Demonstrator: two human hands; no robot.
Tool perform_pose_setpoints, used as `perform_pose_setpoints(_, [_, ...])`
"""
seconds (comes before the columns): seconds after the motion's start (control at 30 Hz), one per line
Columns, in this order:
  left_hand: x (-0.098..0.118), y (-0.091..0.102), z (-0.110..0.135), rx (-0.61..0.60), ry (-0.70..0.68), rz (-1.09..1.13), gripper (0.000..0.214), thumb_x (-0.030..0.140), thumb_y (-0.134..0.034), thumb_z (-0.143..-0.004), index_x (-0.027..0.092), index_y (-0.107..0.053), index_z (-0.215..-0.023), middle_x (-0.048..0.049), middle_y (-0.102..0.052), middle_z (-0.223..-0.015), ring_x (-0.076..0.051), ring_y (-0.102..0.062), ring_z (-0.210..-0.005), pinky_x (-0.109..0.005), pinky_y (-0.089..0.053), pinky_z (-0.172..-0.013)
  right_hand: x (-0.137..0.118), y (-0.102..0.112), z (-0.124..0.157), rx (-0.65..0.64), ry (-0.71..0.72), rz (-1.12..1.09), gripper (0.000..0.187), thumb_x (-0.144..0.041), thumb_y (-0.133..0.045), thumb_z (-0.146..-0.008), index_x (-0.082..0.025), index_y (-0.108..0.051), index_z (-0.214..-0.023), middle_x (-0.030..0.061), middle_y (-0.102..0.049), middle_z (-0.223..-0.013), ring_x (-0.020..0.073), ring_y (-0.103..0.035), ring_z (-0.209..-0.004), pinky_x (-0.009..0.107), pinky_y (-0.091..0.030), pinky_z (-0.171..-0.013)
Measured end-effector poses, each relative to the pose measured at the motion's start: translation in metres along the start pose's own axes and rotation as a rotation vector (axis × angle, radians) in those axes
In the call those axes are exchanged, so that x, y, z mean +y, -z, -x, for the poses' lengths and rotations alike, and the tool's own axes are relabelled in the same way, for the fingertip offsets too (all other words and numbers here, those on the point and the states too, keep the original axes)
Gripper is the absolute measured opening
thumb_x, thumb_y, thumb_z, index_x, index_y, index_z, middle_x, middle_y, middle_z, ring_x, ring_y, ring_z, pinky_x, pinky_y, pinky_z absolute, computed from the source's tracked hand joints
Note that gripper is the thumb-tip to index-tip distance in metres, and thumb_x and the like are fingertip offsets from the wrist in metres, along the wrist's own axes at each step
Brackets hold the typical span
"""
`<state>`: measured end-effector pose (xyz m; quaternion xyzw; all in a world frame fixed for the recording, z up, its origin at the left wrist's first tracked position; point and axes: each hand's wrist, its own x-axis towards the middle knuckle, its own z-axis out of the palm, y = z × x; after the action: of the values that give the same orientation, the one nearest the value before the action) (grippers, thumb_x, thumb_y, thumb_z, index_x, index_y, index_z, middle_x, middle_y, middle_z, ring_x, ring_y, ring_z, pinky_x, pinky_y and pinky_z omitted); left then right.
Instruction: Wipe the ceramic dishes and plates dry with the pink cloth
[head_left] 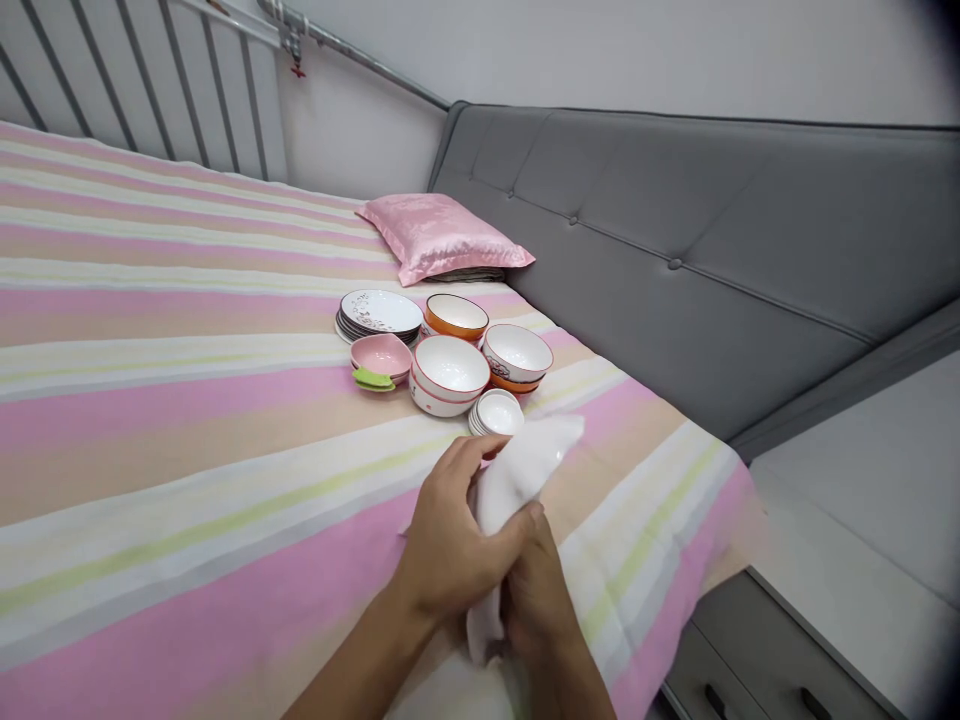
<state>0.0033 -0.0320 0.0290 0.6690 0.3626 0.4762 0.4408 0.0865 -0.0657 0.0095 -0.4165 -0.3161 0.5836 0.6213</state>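
Both my hands hold a white cloth (525, 465) low over the striped bed sheet (187, 400). My left hand (450, 535) wraps round the cloth from the left, thumb across it. Partly hidden behind and under it, my right hand (536, 595) grips the cloth's lower part. Just beyond the cloth lies a group of dishes: a small stack of white saucers (497, 412), a white bowl with a red rim (450, 372), another white bowl (517, 355), an orange bowl (456, 316), a pink dish with a green piece (380, 360), and a stack of patterned plates (379, 314).
A pink pillow (442, 235) lies at the grey padded headboard (675, 260). A grey nightstand with drawers (825, 600) stands beside the bed on the right. A radiator (150, 80) runs along the far wall.
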Motion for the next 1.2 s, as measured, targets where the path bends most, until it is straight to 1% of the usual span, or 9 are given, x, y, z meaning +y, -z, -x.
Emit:
perform_pose_setpoints(0.17, [-0.008, 0.012, -0.003, -0.237, 0.15, 0.366, 0.094, 0.024, -0.075, -0.057, 0.026, -0.027, -0.137, -0.0112, -0.033, -0.141, -0.03, -0.035, -0.125, -0.042, -0.034, -0.098, -0.006, 0.016, 0.004, -0.072, -0.207, -0.032, 0.02, -0.029, -0.067, -0.072, -0.018, -0.062, -0.088, 0.0012, -0.066, -0.069, 0.0182, -0.063, -0.067, 0.027, -0.049, -0.059])
perform_pose_setpoints(0.27, [-0.014, 0.013, -0.003, -0.275, 0.272, 0.576, 0.106, 0.03, -0.079, -0.052, 0.028, -0.02, -0.14, -0.0127, -0.034, -0.141, -0.033, -0.038, -0.123, -0.043, -0.041, -0.091, -0.004, 0.018, 0.005, -0.169, -0.287, -0.068, 0.027, -0.033, -0.068, -0.072, -0.017, -0.063, -0.093, 0.003, -0.067, -0.071, 0.0181, -0.064, -0.066, 0.028, -0.05, -0.058])
perform_pose_setpoints(0.37, [-0.016, 0.01, -0.003, -0.186, 0.362, 0.79, 0.084, 0.039, -0.074, -0.06, 0.024, -0.034, -0.133, -0.013, -0.049, -0.127, -0.031, -0.046, -0.115, -0.036, -0.046, -0.081, 0.0, 0.015, 0.006, -0.242, -0.304, -0.125, 0.032, -0.036, -0.065, -0.076, -0.016, -0.062, -0.1, 0.0049, -0.067, -0.073, 0.0172, -0.064, -0.064, 0.026, -0.05, -0.055])
perform_pose_setpoints(0.47, [-0.016, 0.007, -0.003, -0.043, 0.445, 0.922, 0.06, 0.044, -0.068, -0.066, 0.019, -0.051, -0.118, -0.0108, -0.062, -0.101, -0.026, -0.057, -0.097, -0.03, -0.048, -0.07, 0.004, 0.012, 0.005, -0.254, -0.335, -0.145, 0.035, -0.034, -0.066, -0.075, -0.016, -0.061, -0.104, 0.0043, -0.067, -0.073, 0.0161, -0.063, -0.064, 0.025, -0.049, -0.055])
perform_pose_setpoints(0.63, [-0.014, 0.005, -0.003, 0.168, 0.55, 1.038, 0.04, 0.039, -0.067, -0.069, 0.02, -0.057, -0.103, -0.0004, -0.06, -0.076, -0.013, -0.056, -0.062, -0.023, -0.045, -0.055, 0.01, 0.009, 0.002, -0.264, -0.366, -0.135, 0.032, -0.029, -0.068, -0.073, -0.014, -0.062, -0.1, 0.0038, -0.067, -0.074, 0.0153, -0.062, -0.063, 0.025, -0.049, -0.057])
perform_pose_setpoints(0.77, [-0.013, 0.006, -0.007, 0.29, 0.584, 1.084, 0.035, 0.035, -0.07, -0.065, 0.019, -0.058, -0.094, 0.0033, -0.056, -0.069, -0.009, -0.053, -0.056, -0.02, -0.044, -0.052, 0.008, 0.004, 0.001, -0.255, -0.384, -0.136, 0.024, -0.027, -0.064, -0.076, -0.014, -0.063, -0.096, 0.004, -0.067, -0.076, 0.0147, -0.062, -0.064, 0.024, -0.048, -0.057])
perform_pose_setpoints(0.87, [-0.013, 0.008, -0.011, 0.384, 0.62, 1.128, 0.036, 0.036, -0.07, -0.065, 0.018, -0.059, -0.094, 0.0023, -0.056, -0.065, -0.012, -0.056, -0.058, -0.024, -0.049, -0.057, 0.007, 0.001, 0.002, -0.23, -0.404, -0.144, 0.025, -0.029, -0.061, -0.079, -0.014, -0.063, -0.099, 0.0043, -0.068, -0.077, 0.0153, -0.063, -0.065, 0.025, -0.048, -0.057])
perform_pose_setpoints(1.1, [-0.024, 0.027, -0.021, 0.527, 0.518, 1.308, 0.031, 0.031, -0.069, -0.068, 0.019, -0.058, -0.094, 0.002, -0.058, -0.071, -0.01, -0.055, -0.059, -0.033, -0.052, -0.075, 0.001, 0.011, 0.004, -0.067, -0.417, -0.103, 0.033, -0.039, -0.064, -0.076, -0.013, -0.061, -0.095, 0.0046, -0.068, -0.075, 0.0174, -0.065, -0.069, 0.027, -0.051, -0.061])
perform_pose_setpoints(1.2, [-0.027, 0.037, -0.025, 0.574, 0.504, 1.322, 0.025, 0.033, -0.07, -0.067, 0.02, -0.058, -0.086, 0.0037, -0.058, -0.071, -0.007, -0.052, -0.053, -0.029, -0.052, -0.067, -0.01, 0.022, 0.003, 0.108, -0.353, -0.035, 0.032, -0.042, -0.065, -0.074, -0.014, -0.061, -0.088, 0.0039, -0.068, -0.075, 0.0185, -0.066, -0.073, 0.028, -0.052, -0.064])
